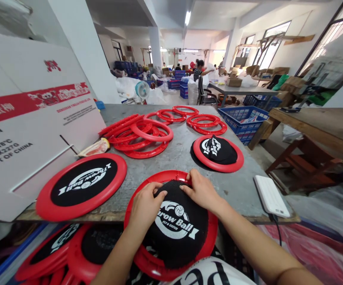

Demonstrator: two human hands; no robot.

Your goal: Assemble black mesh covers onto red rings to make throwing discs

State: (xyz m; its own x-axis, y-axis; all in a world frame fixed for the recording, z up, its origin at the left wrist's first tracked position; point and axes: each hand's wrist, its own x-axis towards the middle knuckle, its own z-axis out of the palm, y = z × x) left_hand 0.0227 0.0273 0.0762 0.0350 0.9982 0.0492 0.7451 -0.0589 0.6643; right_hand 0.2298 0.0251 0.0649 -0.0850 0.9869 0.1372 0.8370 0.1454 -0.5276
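Observation:
In front of me, a red plastic ring (210, 241) rests tilted against the table's front edge. Over it lies a black mesh fabric disc (174, 245) printed "Throw Ball Fly & Catch". My left hand (147, 204) pinches the disc near its far edge, thumb on top and fingers curled. My right hand (202, 190) is closed at the same edge, its thumb on the fabric and its fingers at the ring's far rim. Some fingertips are hidden. A finished-looking throw disc (80, 186) lies left of my hands. Another red ring (237, 162) at the right carries loose black fabric pieces (219, 148).
Several bare red rings (147, 136) are heaped toward the back of the grey table (177, 154). A white carton (35, 130) stands at left. A white power bank (271, 196) with a cable lies at right. More discs (91, 245) are below the edge; a blue crate (244, 122) stands beyond.

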